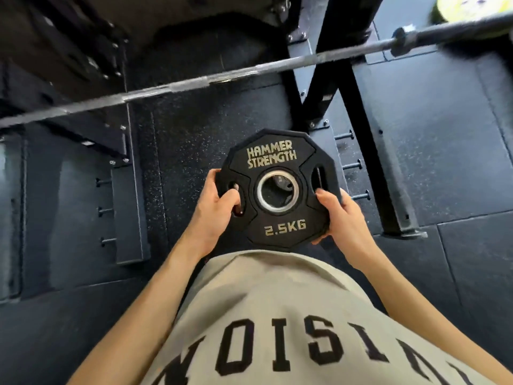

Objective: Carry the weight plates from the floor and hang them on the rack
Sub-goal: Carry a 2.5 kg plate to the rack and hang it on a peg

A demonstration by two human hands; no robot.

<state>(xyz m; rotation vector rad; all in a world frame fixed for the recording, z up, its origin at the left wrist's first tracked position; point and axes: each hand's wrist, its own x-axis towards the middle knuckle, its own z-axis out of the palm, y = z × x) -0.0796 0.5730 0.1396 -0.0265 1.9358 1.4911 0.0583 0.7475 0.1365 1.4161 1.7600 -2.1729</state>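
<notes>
I hold a small black weight plate (273, 159), marked 2.5KG, flat in front of my belly above the floor. My left hand (218, 211) grips its left edge with fingers through the left handle slot. My right hand (342, 218) clasps its right lower edge, thumb on top near the right slot. Through the plate's steel-ringed centre hole another dark plate (279, 183) shows on the floor below. The black rack frame (358, 107) stands just beyond the plate, to the right.
A steel barbell (222, 75) crosses the view diagonally above the floor, with a yellow-green plate (472, 6) at its far right end. Short pegs (351, 163) stick out of the rack base on the right, and more pegs (105, 211) on the left base. Rubber floor tiles lie all around.
</notes>
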